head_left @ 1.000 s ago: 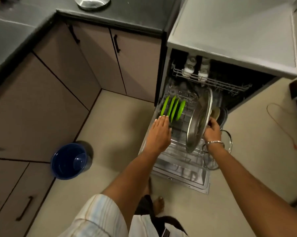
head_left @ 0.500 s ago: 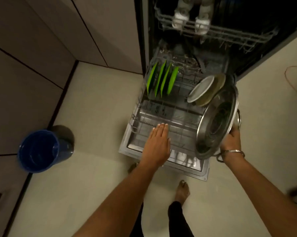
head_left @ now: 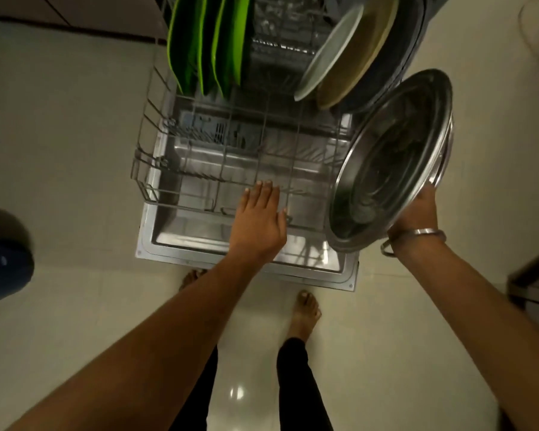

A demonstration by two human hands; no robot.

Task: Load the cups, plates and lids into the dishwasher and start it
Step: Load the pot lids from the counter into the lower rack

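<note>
Right hand (head_left: 417, 209) gripped steel lid (head_left: 392, 160) by lower rim, tilted above lower rack (head_left: 156, 169), right side. Left hand (head_left: 259, 219) flat, fingers straight, over rack front. Lid judged rigid, smooth, light; rim hold safest.

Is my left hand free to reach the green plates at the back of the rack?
Probably yes: the left hand is open and holds nothing, and only bare lower rack lies between it and the green plates.
</note>
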